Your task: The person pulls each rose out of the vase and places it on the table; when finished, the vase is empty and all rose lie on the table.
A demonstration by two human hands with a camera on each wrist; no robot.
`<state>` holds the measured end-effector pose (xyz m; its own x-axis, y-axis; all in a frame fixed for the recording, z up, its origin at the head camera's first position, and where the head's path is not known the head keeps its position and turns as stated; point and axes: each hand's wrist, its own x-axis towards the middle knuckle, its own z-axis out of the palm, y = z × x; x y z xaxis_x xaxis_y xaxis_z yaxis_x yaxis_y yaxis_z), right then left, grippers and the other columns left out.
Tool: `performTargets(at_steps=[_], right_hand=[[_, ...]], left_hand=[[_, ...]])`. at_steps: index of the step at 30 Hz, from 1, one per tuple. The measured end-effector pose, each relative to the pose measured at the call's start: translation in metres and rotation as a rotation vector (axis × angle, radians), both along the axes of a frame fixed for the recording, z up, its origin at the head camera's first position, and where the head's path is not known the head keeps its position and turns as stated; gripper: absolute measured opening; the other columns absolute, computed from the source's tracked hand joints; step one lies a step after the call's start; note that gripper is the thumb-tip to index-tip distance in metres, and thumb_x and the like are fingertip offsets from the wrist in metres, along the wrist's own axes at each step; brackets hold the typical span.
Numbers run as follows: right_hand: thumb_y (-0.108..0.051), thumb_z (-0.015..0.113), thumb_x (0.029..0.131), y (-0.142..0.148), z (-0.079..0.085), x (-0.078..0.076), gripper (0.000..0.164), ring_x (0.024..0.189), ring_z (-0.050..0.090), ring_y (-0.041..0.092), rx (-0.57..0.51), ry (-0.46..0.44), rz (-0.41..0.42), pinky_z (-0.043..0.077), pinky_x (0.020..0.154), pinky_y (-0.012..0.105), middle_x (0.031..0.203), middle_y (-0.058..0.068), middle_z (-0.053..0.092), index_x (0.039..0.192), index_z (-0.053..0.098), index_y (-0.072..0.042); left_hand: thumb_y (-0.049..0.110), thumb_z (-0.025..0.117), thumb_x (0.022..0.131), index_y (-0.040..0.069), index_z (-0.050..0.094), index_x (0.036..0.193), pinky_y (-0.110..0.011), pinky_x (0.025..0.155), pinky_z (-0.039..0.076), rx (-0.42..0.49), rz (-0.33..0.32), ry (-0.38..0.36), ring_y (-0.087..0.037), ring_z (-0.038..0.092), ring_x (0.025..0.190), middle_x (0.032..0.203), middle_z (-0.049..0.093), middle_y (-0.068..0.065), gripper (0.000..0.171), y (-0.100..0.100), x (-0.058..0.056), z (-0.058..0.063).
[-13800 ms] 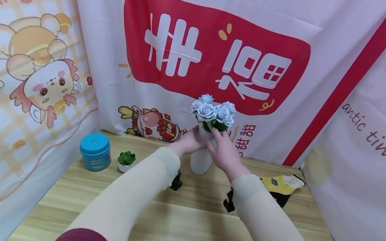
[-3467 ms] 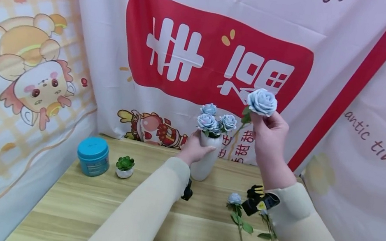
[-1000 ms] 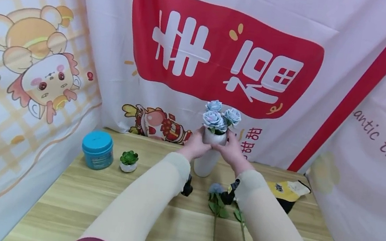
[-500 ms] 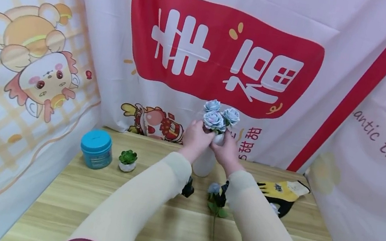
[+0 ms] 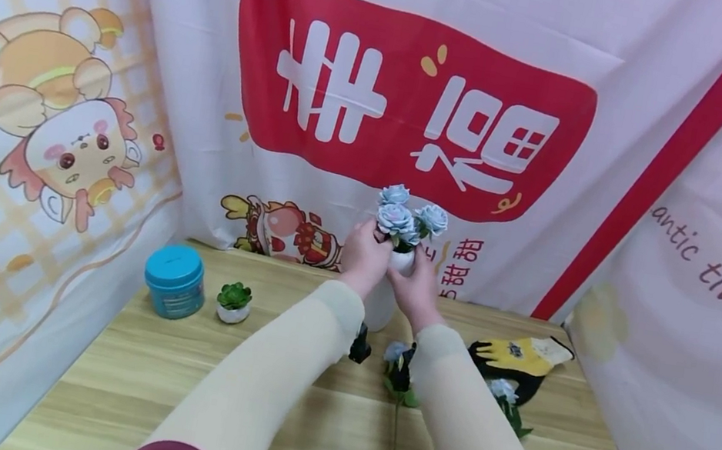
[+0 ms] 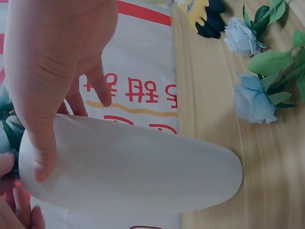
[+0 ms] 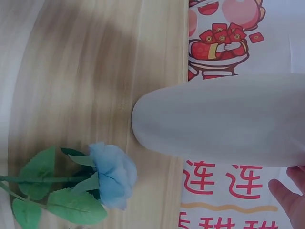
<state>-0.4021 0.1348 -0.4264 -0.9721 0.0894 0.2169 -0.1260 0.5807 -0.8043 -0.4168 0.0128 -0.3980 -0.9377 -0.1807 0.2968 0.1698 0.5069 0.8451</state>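
A slim white vase point(image 5: 380, 306) stands upright near the table's back edge, with several pale blue artificial roses point(image 5: 397, 219) in its mouth. My right hand point(image 5: 418, 288) grips the vase near its top; the left wrist view shows its thumb laid on the white wall. Higher up, my left hand point(image 5: 366, 257) is at the mouth, its thumb and curled fingers among the green leaves just under the blossoms. Most of the left fingers are hidden behind the stems. In the right wrist view the lower vase point(image 7: 205, 121) fills the middle.
On the table, one blue rose point(image 5: 395, 351) lies in front of the vase and another rose point(image 5: 504, 390) lies by the right sleeve. Behind it is a yellow and black glove point(image 5: 519, 359). A blue-lidded tub point(image 5: 174, 283) and a small potted succulent point(image 5: 233, 303) stand left.
Earlier my right hand lifted a rose out; since then, it has returned to the vase. My left hand has slid from the vase's side up to the rose stems.
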Motion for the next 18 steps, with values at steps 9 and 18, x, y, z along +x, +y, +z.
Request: performTargets(at_steps=[9, 18], right_hand=[[-0.035, 0.073, 0.091, -0.002, -0.003, 0.002, 0.08, 0.133, 0.043, 0.027, -0.01, -0.009, 0.016, 0.04, 0.106, 0.048, 0.152, 0.007, 0.04, 0.156, 0.03, -0.022], [-0.037, 0.075, 0.088, 0.0, -0.002, -0.001, 0.084, 0.134, 0.041, 0.026, 0.01, 0.002, 0.005, 0.038, 0.107, 0.046, 0.153, 0.007, 0.04, 0.156, 0.029, -0.019]], left_hand=[[0.02, 0.063, 0.096, 0.011, 0.069, 0.101, -0.038, 0.08, 0.054, 0.139, -0.068, -0.028, -0.019, 0.062, 0.092, 0.101, 0.067, -0.002, 0.012, -0.005, 0.002, -0.002], [0.027, 0.061, 0.099, 0.004, 0.07, 0.114, -0.035, 0.084, 0.054, 0.153, -0.073, 0.134, -0.02, 0.059, 0.099, 0.107, 0.058, -0.007, 0.029, -0.01, 0.012, 0.04]])
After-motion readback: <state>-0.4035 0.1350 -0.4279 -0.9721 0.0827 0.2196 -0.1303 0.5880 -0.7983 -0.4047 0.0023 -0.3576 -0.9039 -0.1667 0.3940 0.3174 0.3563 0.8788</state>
